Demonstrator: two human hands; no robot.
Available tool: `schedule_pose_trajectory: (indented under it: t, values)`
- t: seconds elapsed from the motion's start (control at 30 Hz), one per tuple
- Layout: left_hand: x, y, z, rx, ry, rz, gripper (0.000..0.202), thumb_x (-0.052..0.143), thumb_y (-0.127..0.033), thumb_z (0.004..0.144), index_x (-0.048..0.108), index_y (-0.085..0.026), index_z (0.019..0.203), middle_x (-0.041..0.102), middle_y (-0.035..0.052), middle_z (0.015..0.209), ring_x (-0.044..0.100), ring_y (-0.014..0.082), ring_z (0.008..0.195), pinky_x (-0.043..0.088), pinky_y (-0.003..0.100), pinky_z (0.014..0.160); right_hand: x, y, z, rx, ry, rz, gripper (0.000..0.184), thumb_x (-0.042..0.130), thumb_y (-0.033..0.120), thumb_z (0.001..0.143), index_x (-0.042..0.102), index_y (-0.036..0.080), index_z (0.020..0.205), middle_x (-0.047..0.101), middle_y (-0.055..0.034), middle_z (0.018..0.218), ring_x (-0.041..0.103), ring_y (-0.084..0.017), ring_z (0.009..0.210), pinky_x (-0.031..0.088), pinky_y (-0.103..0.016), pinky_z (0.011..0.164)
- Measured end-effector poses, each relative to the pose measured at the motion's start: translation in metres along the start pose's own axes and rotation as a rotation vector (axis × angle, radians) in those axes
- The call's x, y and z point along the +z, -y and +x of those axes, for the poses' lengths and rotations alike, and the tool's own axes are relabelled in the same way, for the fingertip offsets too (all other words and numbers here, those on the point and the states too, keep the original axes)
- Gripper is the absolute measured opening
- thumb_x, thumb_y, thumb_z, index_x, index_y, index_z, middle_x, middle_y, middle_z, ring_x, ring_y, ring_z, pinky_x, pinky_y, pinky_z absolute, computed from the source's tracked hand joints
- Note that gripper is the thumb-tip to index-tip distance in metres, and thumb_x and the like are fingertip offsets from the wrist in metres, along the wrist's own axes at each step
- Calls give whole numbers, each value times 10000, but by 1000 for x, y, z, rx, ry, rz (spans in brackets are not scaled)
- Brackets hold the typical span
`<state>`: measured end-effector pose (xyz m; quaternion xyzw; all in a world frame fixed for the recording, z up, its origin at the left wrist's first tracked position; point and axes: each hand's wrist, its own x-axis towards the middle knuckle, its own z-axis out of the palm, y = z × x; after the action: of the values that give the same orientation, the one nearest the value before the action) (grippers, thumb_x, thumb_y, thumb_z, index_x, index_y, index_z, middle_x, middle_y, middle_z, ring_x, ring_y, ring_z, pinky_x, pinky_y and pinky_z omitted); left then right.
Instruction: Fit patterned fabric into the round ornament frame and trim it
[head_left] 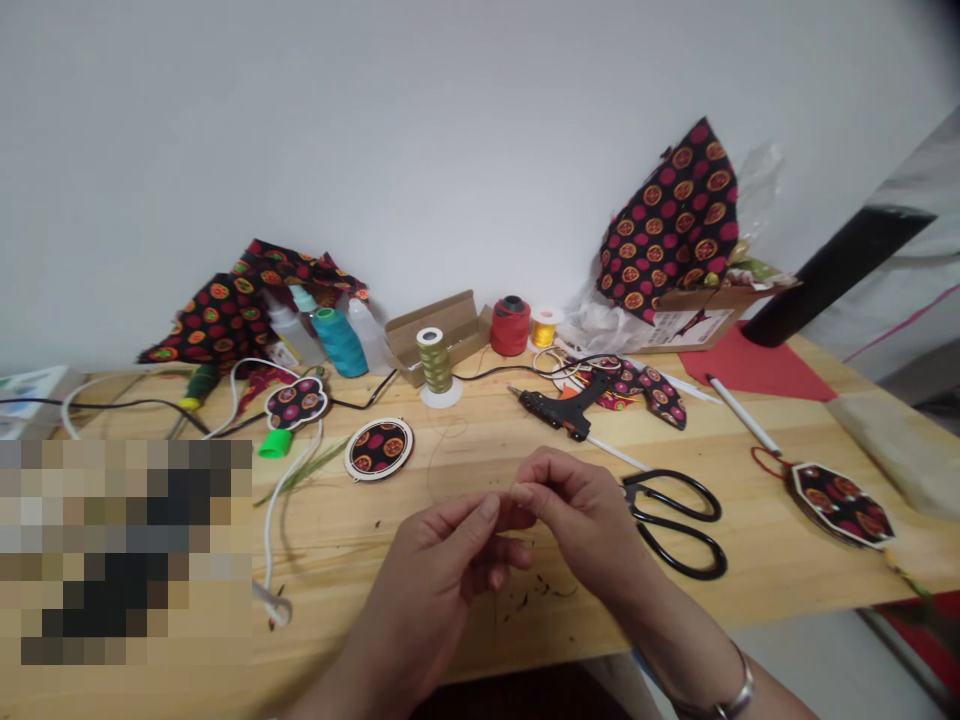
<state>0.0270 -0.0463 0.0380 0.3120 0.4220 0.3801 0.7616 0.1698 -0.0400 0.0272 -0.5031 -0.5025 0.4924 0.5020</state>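
My left hand and my right hand meet over the front of the table, thumbs and forefingers pinched close together. A fine thread, barely visible, loops down from the olive-green spool toward my pinched fingertips. The part between the fingers is too thin to see clearly. Black-handled scissors lie beside my right hand, their blades partly hidden behind it. Beyond that hand rests a black glue gun. A round fabric-covered piece with a pale rim lies beyond my left hand.
A flower-shaped fabric piece and green cap sit left among cables. Blue, red and yellow thread spools stand behind. An octagonal fabric piece, white pen and cardboard box are right.
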Motion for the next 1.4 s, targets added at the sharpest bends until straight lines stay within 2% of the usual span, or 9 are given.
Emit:
schedule_pose_trajectory:
  t: [0.23, 0.57, 0.8, 0.9, 1.0, 1.07, 1.13, 1.23, 1.4]
  values:
    - [-2, 5, 1, 40, -61, 70, 208, 699, -305, 757, 749, -115, 687, 600, 24, 616, 360, 44, 474, 221, 192, 447, -2, -2, 2, -72, -29, -62, 128, 589, 203, 730, 567, 176, 607, 532, 30, 592, 466, -111, 581, 389, -242, 574]
    - [-1, 7, 1, 10, -95, 16, 140, 745, -254, 698, 753, -124, 748, 580, -4, 574, 380, 45, 466, 263, 190, 468, -2, 0, 2, -79, -19, -69, 137, 583, 212, 739, 562, 178, 608, 539, 30, 574, 460, -109, 563, 378, -237, 564]
    - [-1, 6, 2, 39, -95, 67, 160, 751, -269, 680, 715, -121, 629, 559, -16, 526, 361, 44, 449, 256, 187, 451, 0, -2, 1, -138, -44, -159, 152, 585, 205, 760, 558, 182, 612, 527, 27, 593, 475, -116, 578, 401, -238, 561]
    - [-2, 5, 2, 44, -114, 39, 145, 762, -260, 668, 721, -122, 644, 585, -8, 537, 385, 43, 457, 280, 179, 464, -16, -3, -2, -256, -75, -425, 128, 536, 215, 832, 613, 186, 735, 622, -19, 721, 559, -154, 694, 450, -277, 657]
    - [-4, 3, 2, 28, -142, 22, 156, 783, -263, 639, 730, -117, 660, 600, -1, 535, 397, 37, 442, 266, 171, 453, -52, -10, -13, -385, -109, -891, 183, 473, 211, 870, 654, 188, 847, 665, -85, 879, 583, -225, 835, 463, -372, 773]
    - [-5, 1, 2, 26, -149, 12, 171, 793, -269, 623, 736, -114, 667, 599, 1, 527, 396, 35, 431, 257, 170, 444, -79, -18, -23, -352, -66, -1150, 236, 449, 170, 859, 667, 206, 940, 668, -97, 951, 584, -256, 882, 478, -402, 770]
    - [-6, 1, 3, 32, -147, 0, 174, 793, -268, 621, 738, -113, 679, 601, 4, 534, 396, 35, 429, 261, 171, 441, -101, -28, -33, -296, -45, -1311, 299, 442, 127, 825, 659, 195, 1020, 669, -106, 1000, 587, -275, 922, 489, -428, 798]
    - [-7, 1, 5, 43, -146, -6, 159, 786, -258, 632, 739, -115, 686, 601, 4, 542, 396, 36, 434, 271, 173, 442, -118, -38, -44, -250, -17, -1393, 336, 449, 112, 793, 654, 179, 1051, 663, -118, 1059, 599, -276, 961, 505, -428, 833]
    - [-7, 2, 6, 51, -154, 0, 147, 785, -254, 635, 738, -119, 666, 607, 4, 546, 415, 44, 442, 299, 177, 448, -122, -40, -45, -197, -23, -1349, 297, 473, 183, 812, 649, 179, 1052, 666, -120, 1069, 621, -265, 968, 521, -412, 835]
